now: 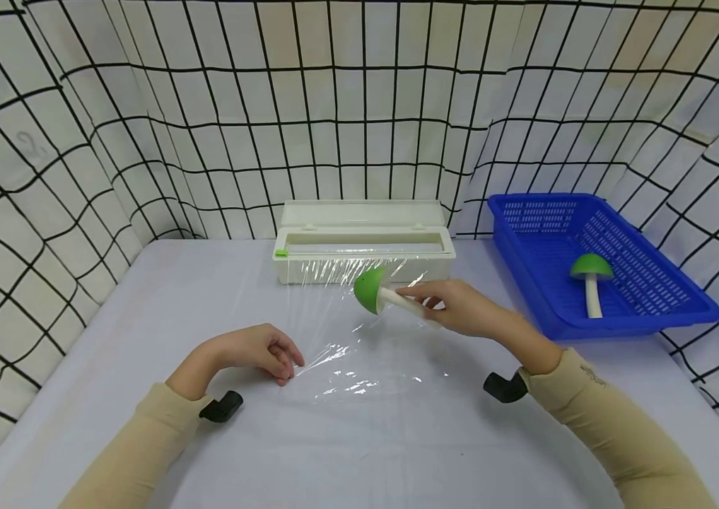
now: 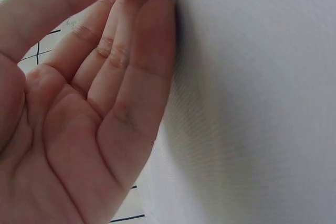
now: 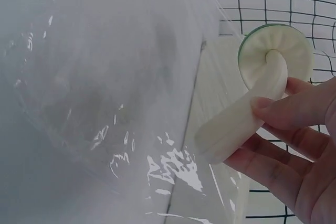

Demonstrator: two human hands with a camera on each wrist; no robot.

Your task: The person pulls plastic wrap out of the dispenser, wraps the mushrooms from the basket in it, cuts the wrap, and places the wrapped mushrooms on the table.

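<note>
My right hand (image 1: 454, 305) grips the white stem of a green-capped toy mushroom (image 1: 368, 290), held tilted over a sheet of clear cling film (image 1: 349, 371). In the right wrist view, thumb and fingers close round the mushroom's stem (image 3: 236, 121), and the pale underside of its cap shows. The left hand (image 1: 254, 353) rests low on the table, pinching the near-left part of the film, which is creased toward its fingertips. Behind stands a white cling film dispenser (image 1: 365, 270), lid up, with the film running out over its front.
A blue plastic basket (image 1: 588, 326) stands at the right, with a second green-capped toy mushroom (image 1: 592, 279) in it. A white-covered table (image 1: 359, 459) lies below. Black wire grid (image 1: 364, 120) with white sheeting behind it encloses the back and sides.
</note>
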